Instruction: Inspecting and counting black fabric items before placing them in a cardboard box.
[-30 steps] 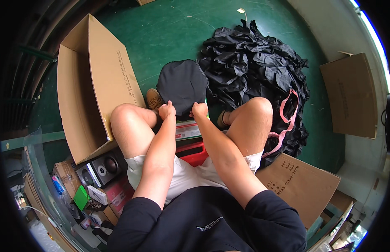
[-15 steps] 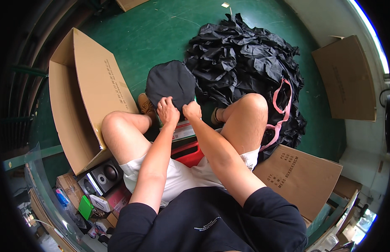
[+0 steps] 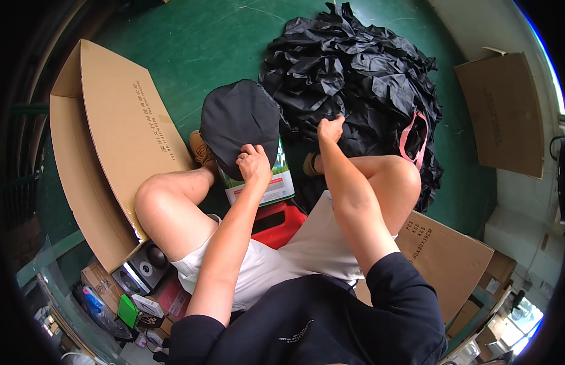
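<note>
A large cardboard box (image 3: 121, 128) with dark printing on its side stands open on the green floor (image 3: 191, 61) at the left. Below it, near the left rim, are a black and silver speaker (image 3: 145, 267), a brown carton (image 3: 103, 286), a bright green flat item (image 3: 128, 311), a small white box (image 3: 148, 305) and a pink box (image 3: 173, 297), crowded close together. A red plastic stool (image 3: 288, 222) shows at lower centre. On the right, a smaller cardboard box (image 3: 501, 109) stands beside the pale wall (image 3: 471, 27); nearer, a printed cardboard carton (image 3: 446, 267) lies tilted.
</note>
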A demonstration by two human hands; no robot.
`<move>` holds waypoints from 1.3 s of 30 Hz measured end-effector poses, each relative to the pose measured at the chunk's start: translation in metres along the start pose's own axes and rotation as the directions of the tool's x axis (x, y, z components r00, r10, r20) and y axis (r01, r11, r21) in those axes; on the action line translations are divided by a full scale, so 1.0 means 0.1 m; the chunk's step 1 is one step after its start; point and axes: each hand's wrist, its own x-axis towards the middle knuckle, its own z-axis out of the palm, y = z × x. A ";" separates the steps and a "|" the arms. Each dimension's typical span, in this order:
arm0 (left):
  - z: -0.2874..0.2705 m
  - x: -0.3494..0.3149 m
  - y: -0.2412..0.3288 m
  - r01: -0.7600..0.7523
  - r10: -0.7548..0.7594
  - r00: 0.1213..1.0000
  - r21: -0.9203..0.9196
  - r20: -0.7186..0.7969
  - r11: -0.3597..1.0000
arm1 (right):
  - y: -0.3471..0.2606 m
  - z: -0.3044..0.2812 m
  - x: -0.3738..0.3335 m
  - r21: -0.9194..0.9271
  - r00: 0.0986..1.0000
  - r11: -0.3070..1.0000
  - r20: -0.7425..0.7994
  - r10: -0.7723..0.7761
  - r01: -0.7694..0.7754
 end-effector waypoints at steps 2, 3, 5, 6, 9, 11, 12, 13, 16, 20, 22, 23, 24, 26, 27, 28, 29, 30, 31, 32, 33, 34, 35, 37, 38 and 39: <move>-0.06 -0.03 0.06 -0.018 0.018 1.000 -0.005 0.023 1.000 | 0.11 -0.01 0.33 -0.194 0.981 0.966 0.119 -0.150 0.171; -0.15 -0.05 0.16 -0.049 0.050 0.998 -0.022 0.036 0.999 | 0.20 -0.02 0.64 -0.269 0.974 0.952 0.208 -0.093 0.148; -0.10 -0.05 0.13 -0.024 0.025 0.999 -0.018 0.038 1.000 | 0.17 0.00 0.79 -0.419 0.918 0.904 0.384 0.099 0.078; -0.10 -0.07 0.12 -0.030 0.031 0.999 -0.031 0.038 0.999 | 0.17 -0.05 0.72 -0.485 0.941 0.844 0.331 -0.068 0.231; -0.12 -0.07 0.09 -0.050 0.052 0.998 -0.063 0.028 0.997 | 0.13 -0.04 0.70 -0.398 0.877 0.782 0.265 -0.402 0.479; -0.09 -0.06 -0.05 -0.027 0.035 0.997 -0.135 0.063 0.990 | -0.20 -0.14 0.48 -0.345 0.777 0.700 0.356 -0.519 0.625; -0.18 -0.05 -0.02 -0.034 0.049 0.994 -0.154 0.097 0.987 | -0.37 -0.28 0.56 -0.344 0.730 0.644 0.338 -0.594 0.684; -0.23 -0.03 -0.03 -0.042 0.056 0.995 -0.161 0.082 0.986 | -0.57 -0.44 0.55 -0.296 0.694 0.628 0.324 -0.643 0.720; -0.46 -0.03 -0.15 -0.085 0.131 0.961 -0.190 0.244 0.978 | -1.23 -0.96 0.40 -0.131 0.412 0.391 0.293 -0.863 0.911; -1.06 -0.04 -0.41 -0.265 0.336 0.895 -0.256 0.293 0.930 | -1.81 -1.62 -0.30 0.116 0.228 0.263 0.249 -0.941 0.958; -1.26 0.00 -0.50 -0.412 0.434 0.900 -0.398 -0.037 0.820 | -1.89 -1.83 -0.63 0.263 0.331 0.371 0.185 -0.925 0.891; -1.41 0.01 -0.53 -0.478 0.441 0.876 -0.464 -0.193 0.746 | -1.89 -1.83 -0.69 0.264 0.326 0.364 0.176 -0.929 0.893; -1.59 0.00 -0.52 -0.514 0.438 0.856 -0.540 -0.275 0.666 | -1.89 -1.84 -0.73 0.480 0.365 0.383 0.135 -0.921 0.789; -1.84 0.02 -0.53 -0.559 0.386 0.828 -0.639 -0.407 0.528 | -1.92 -1.74 -0.82 0.796 0.456 0.358 0.118 -0.882 0.487; -1.91 0.08 -0.55 -0.586 0.387 0.809 -0.661 -0.442 0.470 | -1.96 -1.69 -0.89 0.799 0.459 0.357 0.115 -0.881 0.483; -1.98 0.15 -0.57 -0.401 0.405 0.876 -0.863 -0.263 0.308 | -1.99 -1.65 -0.94 0.854 0.427 0.356 0.180 -0.886 0.380; -2.02 0.20 -0.59 -0.155 0.454 0.888 -0.978 -0.076 0.140 | -2.03 -1.59 -0.99 0.894 0.387 0.358 0.240 -0.890 0.271; -2.00 0.24 -0.61 -0.152 0.453 0.888 -0.978 -0.071 0.143 | -2.07 -1.54 -1.14 0.906 0.357 0.366 0.277 -0.892 0.213; -1.97 0.26 -0.62 0.059 0.471 0.879 -0.998 0.070 0.037 | -2.11 -1.52 -1.23 0.910 0.285 0.402 0.360 -0.888 0.104; -1.93 0.28 -0.63 0.272 0.503 0.840 -0.960 0.204 -0.064 | -2.13 -1.49 -1.32 0.913 0.269 0.408 0.395 -0.878 -0.011; -1.88 0.28 -0.60 0.280 0.504 0.837 -0.958 0.210 -0.065 | -2.15 -1.46 -1.39 0.902 0.250 0.412 0.431 -0.867 -0.126; -1.83 0.27 -0.53 0.136 0.543 0.838 -0.949 -0.043 -0.285 | -2.21 -1.41 -1.40 0.899 0.249 0.361 0.419 -0.873 -0.247; -1.78 0.27 -0.46 0.004 0.519 0.802 -0.867 -0.295 -0.499 | -2.28 -1.41 -1.38 0.891 0.299 0.312 0.412 -0.861 -0.330; -2.01 0.17 -0.34 0.045 0.498 0.809 -0.812 -0.313 -0.583 | -2.38 -1.48 -1.29 0.881 0.417 0.305 0.446 -0.792 -0.362; -2.17 0.11 -0.31 0.133 0.495 0.808 -0.720 -0.318 -0.681 | -2.41 -1.44 -1.19 0.878 0.425 0.243 0.421 -0.801 -0.411; -2.31 0.06 -0.32 0.218 0.489 0.810 -0.609 -0.322 -0.762 | -2.43 -1.43 -1.10 0.889 0.473 0.229 0.412 -0.779 -0.398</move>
